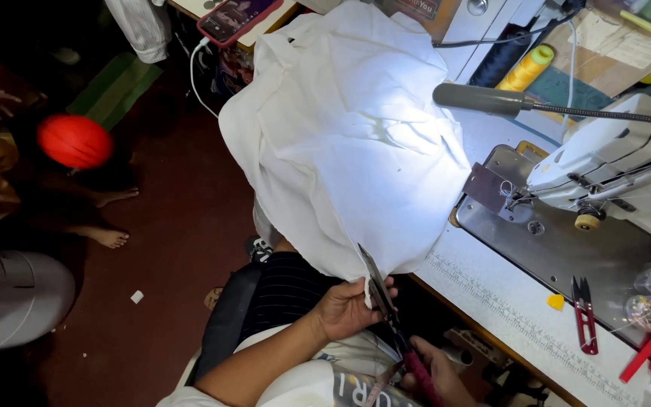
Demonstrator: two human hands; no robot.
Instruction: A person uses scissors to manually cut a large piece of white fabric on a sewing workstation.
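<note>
While left hand (348, 307) pinches white cloth (348, 143) | right hand (435, 373) grips scissors (386, 301) | sewing table (491, 294), dark red floor (175, 226)

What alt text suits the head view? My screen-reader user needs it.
A person's left hand pinches the edge of a white cloth while the right hand cuts it with scissors, beside a lamp-lit sewing machine on a table.
</note>
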